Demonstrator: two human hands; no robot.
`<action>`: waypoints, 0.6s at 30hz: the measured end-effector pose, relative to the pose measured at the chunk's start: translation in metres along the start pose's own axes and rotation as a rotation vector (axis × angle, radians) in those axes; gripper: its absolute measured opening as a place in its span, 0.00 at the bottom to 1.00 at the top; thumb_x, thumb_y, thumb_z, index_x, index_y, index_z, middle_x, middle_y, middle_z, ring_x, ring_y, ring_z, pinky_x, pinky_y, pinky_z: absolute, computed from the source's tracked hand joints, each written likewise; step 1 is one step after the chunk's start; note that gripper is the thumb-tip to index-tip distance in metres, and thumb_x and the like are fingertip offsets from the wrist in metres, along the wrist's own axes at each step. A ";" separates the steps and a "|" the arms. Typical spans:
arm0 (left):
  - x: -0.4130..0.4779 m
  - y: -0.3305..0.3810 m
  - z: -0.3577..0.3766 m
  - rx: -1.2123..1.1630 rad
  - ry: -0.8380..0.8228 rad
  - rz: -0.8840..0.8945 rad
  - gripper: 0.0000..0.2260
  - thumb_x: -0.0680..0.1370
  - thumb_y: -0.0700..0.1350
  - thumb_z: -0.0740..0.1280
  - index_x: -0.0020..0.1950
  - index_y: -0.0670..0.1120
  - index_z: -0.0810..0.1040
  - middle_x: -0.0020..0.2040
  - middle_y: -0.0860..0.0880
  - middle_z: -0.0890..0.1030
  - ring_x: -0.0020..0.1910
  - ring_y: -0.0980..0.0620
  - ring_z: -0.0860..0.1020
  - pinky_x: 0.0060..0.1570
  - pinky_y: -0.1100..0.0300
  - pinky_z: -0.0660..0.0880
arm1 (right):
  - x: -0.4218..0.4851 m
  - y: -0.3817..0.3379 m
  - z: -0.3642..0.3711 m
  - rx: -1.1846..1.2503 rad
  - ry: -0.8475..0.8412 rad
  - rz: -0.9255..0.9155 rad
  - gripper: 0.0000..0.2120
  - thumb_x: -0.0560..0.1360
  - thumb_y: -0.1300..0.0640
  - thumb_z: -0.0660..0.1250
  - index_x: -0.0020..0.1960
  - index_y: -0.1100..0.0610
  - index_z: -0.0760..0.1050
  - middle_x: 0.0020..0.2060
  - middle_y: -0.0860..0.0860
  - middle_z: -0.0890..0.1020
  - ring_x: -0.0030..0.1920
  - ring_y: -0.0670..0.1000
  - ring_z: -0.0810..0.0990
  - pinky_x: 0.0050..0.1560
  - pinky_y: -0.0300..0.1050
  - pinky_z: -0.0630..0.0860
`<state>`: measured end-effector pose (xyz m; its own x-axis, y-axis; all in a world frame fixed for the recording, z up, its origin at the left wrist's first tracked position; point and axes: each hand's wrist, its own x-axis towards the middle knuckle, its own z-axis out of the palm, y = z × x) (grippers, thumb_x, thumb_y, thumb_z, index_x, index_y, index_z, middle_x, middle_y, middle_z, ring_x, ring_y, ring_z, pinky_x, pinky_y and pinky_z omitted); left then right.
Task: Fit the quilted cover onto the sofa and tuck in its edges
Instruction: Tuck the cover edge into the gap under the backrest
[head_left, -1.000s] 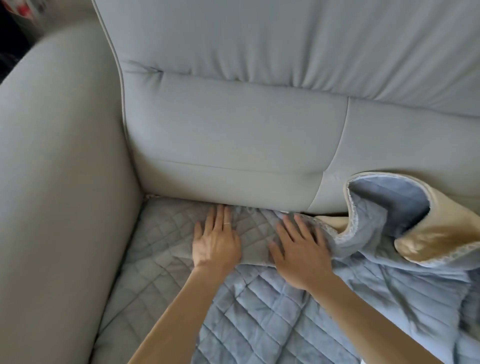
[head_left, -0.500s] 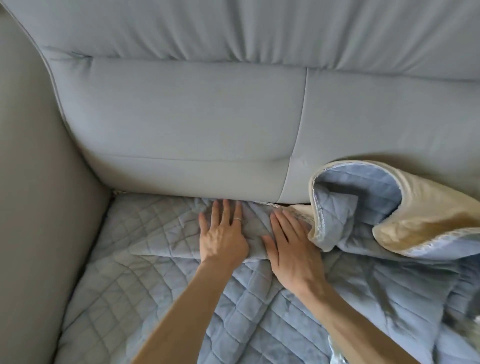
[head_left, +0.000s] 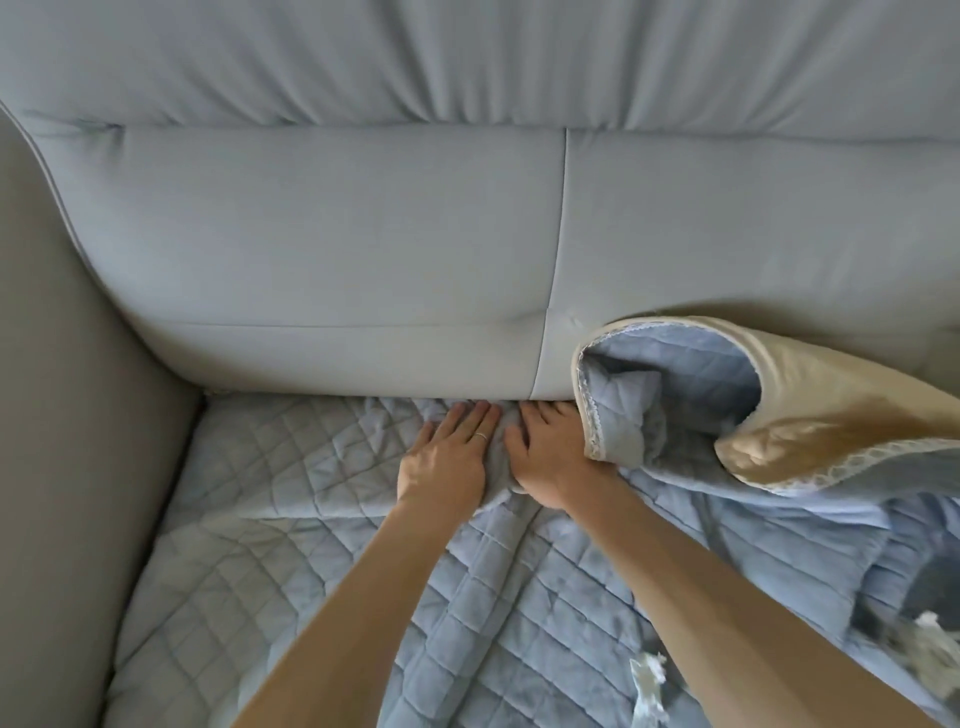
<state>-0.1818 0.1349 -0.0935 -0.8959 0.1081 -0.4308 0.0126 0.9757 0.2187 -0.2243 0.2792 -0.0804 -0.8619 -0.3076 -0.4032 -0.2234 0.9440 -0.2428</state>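
A blue quilted cover (head_left: 291, 467) lies spread over the seat of a grey sofa (head_left: 337, 249). My left hand (head_left: 449, 457) and my right hand (head_left: 548, 457) lie side by side with straight fingers, pressing the cover's back edge down at the crease under the backrest. A bunched ridge of cover stands between the two hands. To the right, a loose part of the cover (head_left: 779, 410) curls up, showing its beige underside and lace trim; it hides part of my right hand.
The sofa's armrest (head_left: 67, 415) rises at the left, close to the tucked corner of the cover. The tall backrest fills the top of the view. Crumpled cover and a white fringe (head_left: 649, 680) lie at the lower right.
Both hands have slid forward to the crease below the backrest and drawn closer together, bunching cover between them. The view has shifted right and nearer the backrest.
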 end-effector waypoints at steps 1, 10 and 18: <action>0.000 0.002 -0.002 0.018 -0.017 -0.019 0.26 0.84 0.50 0.50 0.80 0.54 0.42 0.80 0.57 0.46 0.79 0.55 0.44 0.76 0.53 0.45 | -0.004 -0.003 -0.002 0.028 -0.029 -0.012 0.25 0.83 0.49 0.48 0.76 0.59 0.60 0.75 0.56 0.65 0.74 0.54 0.60 0.76 0.47 0.49; -0.041 0.057 -0.045 -0.513 0.120 -0.083 0.25 0.76 0.50 0.62 0.74 0.56 0.67 0.75 0.56 0.66 0.72 0.50 0.67 0.67 0.51 0.68 | -0.146 0.040 -0.046 0.195 0.331 -0.109 0.20 0.78 0.45 0.59 0.68 0.49 0.70 0.64 0.45 0.76 0.64 0.45 0.72 0.62 0.42 0.74; -0.057 0.165 -0.050 -0.281 0.126 -0.200 0.24 0.76 0.61 0.63 0.65 0.47 0.70 0.64 0.49 0.71 0.65 0.47 0.69 0.65 0.50 0.66 | -0.190 0.213 -0.065 -0.320 0.123 0.403 0.47 0.69 0.27 0.56 0.80 0.50 0.51 0.79 0.53 0.53 0.79 0.56 0.49 0.70 0.73 0.47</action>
<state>-0.1511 0.2803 0.0103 -0.9162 -0.1206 -0.3822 -0.2749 0.8831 0.3803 -0.1382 0.5466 0.0016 -0.9510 0.0852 -0.2974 0.0254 0.9796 0.1994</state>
